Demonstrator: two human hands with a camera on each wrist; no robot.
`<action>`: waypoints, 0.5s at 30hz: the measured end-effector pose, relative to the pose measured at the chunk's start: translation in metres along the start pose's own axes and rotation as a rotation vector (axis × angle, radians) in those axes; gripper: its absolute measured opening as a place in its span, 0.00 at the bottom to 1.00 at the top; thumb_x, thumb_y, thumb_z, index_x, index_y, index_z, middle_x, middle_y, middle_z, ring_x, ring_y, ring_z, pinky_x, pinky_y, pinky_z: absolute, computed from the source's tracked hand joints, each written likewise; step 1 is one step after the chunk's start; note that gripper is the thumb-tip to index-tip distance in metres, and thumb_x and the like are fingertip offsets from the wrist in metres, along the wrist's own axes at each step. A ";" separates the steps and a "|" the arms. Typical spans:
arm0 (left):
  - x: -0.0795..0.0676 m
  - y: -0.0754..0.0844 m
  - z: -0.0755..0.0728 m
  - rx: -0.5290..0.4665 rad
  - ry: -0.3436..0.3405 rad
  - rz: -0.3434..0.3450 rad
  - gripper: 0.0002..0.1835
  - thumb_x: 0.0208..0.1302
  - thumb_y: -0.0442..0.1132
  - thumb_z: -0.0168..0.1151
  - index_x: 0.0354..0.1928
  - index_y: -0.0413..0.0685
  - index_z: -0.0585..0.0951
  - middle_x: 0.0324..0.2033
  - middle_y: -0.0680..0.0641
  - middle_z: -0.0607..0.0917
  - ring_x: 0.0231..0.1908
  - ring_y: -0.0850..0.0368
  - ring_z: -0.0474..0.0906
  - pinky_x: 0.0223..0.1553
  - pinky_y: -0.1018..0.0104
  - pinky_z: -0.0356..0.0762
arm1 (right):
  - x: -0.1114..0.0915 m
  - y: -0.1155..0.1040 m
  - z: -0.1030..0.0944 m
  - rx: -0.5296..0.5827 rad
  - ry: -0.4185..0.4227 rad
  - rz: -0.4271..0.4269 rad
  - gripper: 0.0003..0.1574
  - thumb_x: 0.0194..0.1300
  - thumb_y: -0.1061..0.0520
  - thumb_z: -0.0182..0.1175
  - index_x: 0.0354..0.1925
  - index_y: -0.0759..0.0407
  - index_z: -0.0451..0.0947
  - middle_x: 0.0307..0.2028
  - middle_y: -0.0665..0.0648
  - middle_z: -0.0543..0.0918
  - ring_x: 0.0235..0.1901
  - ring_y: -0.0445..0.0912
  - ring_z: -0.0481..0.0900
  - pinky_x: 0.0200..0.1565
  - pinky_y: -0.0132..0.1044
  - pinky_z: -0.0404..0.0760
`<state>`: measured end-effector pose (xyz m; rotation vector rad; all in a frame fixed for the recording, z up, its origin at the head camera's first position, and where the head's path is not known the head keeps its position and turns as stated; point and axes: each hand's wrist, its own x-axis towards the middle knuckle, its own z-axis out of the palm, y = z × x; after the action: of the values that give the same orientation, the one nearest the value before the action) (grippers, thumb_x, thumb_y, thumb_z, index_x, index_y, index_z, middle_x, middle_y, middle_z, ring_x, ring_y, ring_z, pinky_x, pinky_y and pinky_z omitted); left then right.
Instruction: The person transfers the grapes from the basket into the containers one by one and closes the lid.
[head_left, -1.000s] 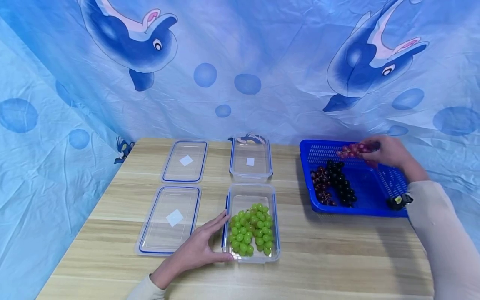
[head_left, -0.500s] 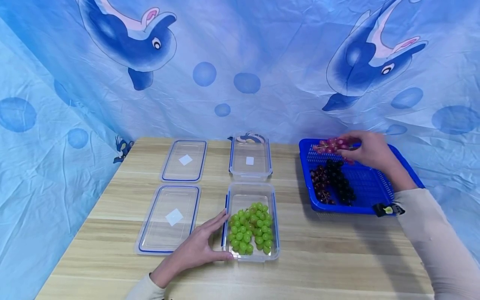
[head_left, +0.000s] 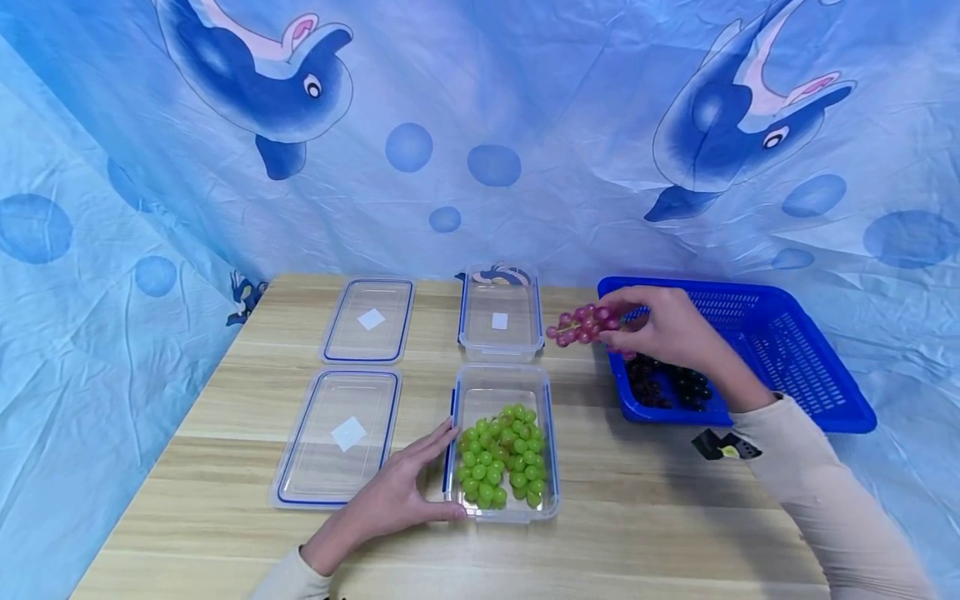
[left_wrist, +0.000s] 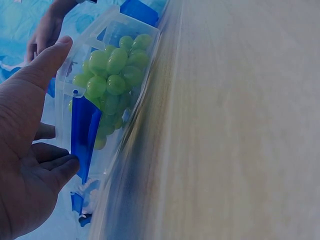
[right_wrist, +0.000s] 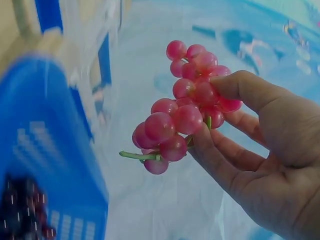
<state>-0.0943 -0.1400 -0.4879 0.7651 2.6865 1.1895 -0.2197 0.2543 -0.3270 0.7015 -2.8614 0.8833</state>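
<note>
My right hand (head_left: 663,325) pinches a bunch of red grapes (head_left: 581,325) between thumb and fingers, held up at the left rim of the blue basket (head_left: 817,367). In the right wrist view the red grapes (right_wrist: 187,117) show a green stem at their lower end. My left hand (head_left: 397,492) rests against the left side of a clear container (head_left: 498,379), its fingers stretched along the blue-edged side and its thumb at the near corner. Green grapes (head_left: 502,454) lie inside that container. In the left wrist view, fingertips touch the blue latch (left_wrist: 85,135).
Dark red grapes (head_left: 648,387) and black grapes (head_left: 690,385) lie in the basket, partly behind the right hand. A second clear container (head_left: 501,333) stands behind the first. Two clear lids with blue seals, a far lid (head_left: 390,300) and a near lid (head_left: 315,458), lie at left.
My right hand has carried the red grapes leftward, from over the basket's far right part to its left rim. The left hand and the container with green grapes have stayed put.
</note>
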 end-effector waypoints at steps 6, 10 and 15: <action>0.000 0.000 0.000 0.002 0.003 0.000 0.60 0.43 0.61 0.82 0.78 0.50 0.63 0.79 0.46 0.58 0.74 0.38 0.61 0.72 0.37 0.60 | 0.004 -0.024 0.027 0.081 -0.086 -0.017 0.25 0.58 0.56 0.76 0.54 0.56 0.85 0.42 0.57 0.89 0.26 0.40 0.87 0.24 0.33 0.86; -0.001 0.000 0.000 0.002 0.003 0.000 0.60 0.44 0.61 0.82 0.78 0.50 0.63 0.79 0.47 0.58 0.74 0.40 0.61 0.72 0.37 0.60 | 0.008 -0.036 0.044 0.154 -0.127 -0.047 0.23 0.58 0.58 0.75 0.54 0.54 0.85 0.45 0.56 0.89 0.24 0.40 0.87 0.24 0.34 0.86; 0.000 -0.001 0.000 -0.005 -0.001 -0.004 0.60 0.44 0.61 0.82 0.78 0.50 0.63 0.79 0.47 0.58 0.74 0.40 0.61 0.72 0.37 0.60 | 0.013 -0.043 0.061 0.169 -0.138 -0.111 0.22 0.57 0.59 0.74 0.52 0.55 0.86 0.45 0.52 0.89 0.31 0.37 0.87 0.33 0.29 0.88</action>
<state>-0.0943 -0.1405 -0.4883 0.7590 2.6818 1.1945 -0.2076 0.1842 -0.3535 0.9644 -2.8536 1.1109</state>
